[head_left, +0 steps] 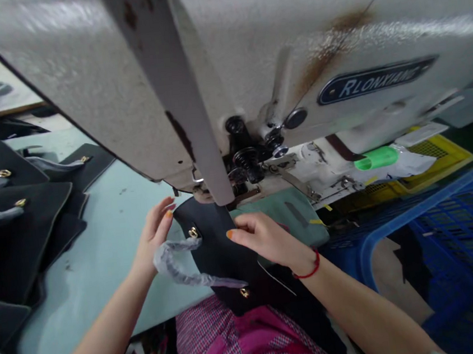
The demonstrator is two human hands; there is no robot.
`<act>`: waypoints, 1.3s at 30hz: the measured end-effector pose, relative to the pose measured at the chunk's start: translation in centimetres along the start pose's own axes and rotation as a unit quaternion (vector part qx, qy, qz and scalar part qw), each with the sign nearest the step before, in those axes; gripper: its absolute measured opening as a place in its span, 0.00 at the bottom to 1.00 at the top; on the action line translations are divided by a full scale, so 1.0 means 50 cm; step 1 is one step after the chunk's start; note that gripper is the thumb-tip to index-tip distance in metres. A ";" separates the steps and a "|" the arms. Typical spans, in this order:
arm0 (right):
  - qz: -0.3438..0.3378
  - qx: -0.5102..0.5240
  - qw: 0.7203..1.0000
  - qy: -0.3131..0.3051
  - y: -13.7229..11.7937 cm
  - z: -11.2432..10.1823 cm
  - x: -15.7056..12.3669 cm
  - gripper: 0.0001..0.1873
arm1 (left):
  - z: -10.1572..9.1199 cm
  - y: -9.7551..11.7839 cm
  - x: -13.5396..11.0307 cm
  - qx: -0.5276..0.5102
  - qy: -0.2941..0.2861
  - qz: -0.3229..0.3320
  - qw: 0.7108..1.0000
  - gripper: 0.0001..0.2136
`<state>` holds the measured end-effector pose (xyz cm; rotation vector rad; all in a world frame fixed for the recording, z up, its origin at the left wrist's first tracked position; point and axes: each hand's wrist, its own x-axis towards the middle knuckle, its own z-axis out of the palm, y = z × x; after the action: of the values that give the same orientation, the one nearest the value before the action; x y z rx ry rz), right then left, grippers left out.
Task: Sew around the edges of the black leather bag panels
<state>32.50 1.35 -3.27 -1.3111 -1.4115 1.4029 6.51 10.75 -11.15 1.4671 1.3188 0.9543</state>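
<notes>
A black bag panel (217, 252) lies under the needle area of a grey sewing machine (134, 92), its near end hanging towards my lap. Gold fittings on it hold a handle wrapped in clear plastic (183, 272). With fingers stretched out, my left hand (153, 236) rests at the panel's upper left edge, beside the handle. My right hand (263, 236) is closed on the panel's right edge, thumb on top and fingers curled; a narrow dark strip (225, 216) shows by the thumb. The machine's head hides the needle and the panel's far edge.
Several similar black panels with wrapped handles (22, 227) are piled at the left of the pale green table (111, 235). A blue plastic crate (450, 244) stands at the right, with a yellow crate (453, 146) behind. A white thread (276, 278) trails near my right wrist.
</notes>
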 end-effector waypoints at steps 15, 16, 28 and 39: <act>-0.019 0.005 0.983 0.185 0.070 0.105 -0.098 0.17 | 0.133 0.099 -0.149 -0.262 -0.025 -0.308 0.914 0.29; -0.020 -0.002 0.982 0.186 0.068 0.104 -0.100 0.17 | 0.133 0.106 -0.151 -0.258 -0.009 -0.312 0.914 0.29; 0.041 0.037 0.984 0.168 0.039 0.088 -0.096 0.18 | 0.135 0.160 -0.169 -0.265 0.022 -0.359 0.895 0.29; 0.059 0.035 0.983 0.172 0.035 0.084 -0.075 0.20 | 0.138 0.158 -0.159 -0.307 -0.017 -0.359 0.881 0.27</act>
<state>29.47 -3.44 -4.95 -1.5261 -1.0604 1.2160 14.31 1.88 -5.29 0.4359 1.2282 0.7276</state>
